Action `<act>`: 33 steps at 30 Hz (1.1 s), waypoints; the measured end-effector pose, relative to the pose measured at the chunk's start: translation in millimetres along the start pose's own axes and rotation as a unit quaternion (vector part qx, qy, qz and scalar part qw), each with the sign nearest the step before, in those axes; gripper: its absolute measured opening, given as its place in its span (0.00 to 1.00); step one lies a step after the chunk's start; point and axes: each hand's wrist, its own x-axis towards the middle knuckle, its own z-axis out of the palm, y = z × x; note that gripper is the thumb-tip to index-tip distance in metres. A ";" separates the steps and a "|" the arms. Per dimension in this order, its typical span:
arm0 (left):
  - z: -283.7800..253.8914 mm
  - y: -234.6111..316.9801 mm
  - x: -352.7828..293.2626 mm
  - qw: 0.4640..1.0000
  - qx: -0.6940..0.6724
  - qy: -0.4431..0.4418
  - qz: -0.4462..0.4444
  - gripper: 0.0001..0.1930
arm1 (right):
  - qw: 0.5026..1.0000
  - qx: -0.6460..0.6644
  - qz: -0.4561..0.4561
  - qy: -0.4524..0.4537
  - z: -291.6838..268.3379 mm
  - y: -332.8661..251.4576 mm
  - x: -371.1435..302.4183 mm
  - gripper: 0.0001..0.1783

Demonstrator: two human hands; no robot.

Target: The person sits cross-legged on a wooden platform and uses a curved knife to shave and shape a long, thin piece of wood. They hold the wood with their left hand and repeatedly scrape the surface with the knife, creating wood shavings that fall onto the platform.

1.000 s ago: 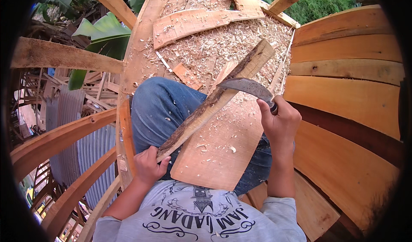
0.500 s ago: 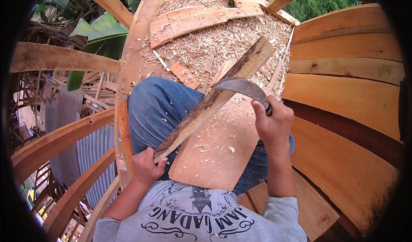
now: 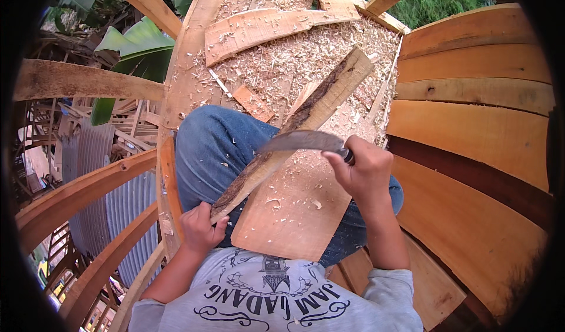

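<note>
A long wooden plank (image 3: 321,105) with dark bark along one edge slants from my lap up toward the far right. My left hand (image 3: 203,225) is closed around its near end. In my right hand (image 3: 366,167) is the dark handle of a curved knife (image 3: 306,141); its wide blade lies across the middle of the plank, the tip slightly blurred. Beneath the plank, a broad smooth board (image 3: 294,208) rests between my legs, with a few shavings on it. My jeans-clad knee (image 3: 215,149) is bent just left of the plank.
Wood shavings (image 3: 276,55) cover the floor ahead, where a curved board (image 3: 265,32) and a small offcut (image 3: 253,102) lie. A plank wall (image 3: 471,120) stands to the right. Open wooden rails (image 3: 88,185) run along the left, with corrugated sheets (image 3: 132,214) beyond.
My right hand has drawn the knife down the plank, toward me and to the left. The plank's far end has shifted slightly left; my left hand keeps its grip.
</note>
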 end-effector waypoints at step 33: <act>4.6 -2.2 -1.1 1.000 -0.018 0.010 -0.005 0.23 | 0.988 0.095 0.121 -0.002 -7.8 19.1 24.1 0.27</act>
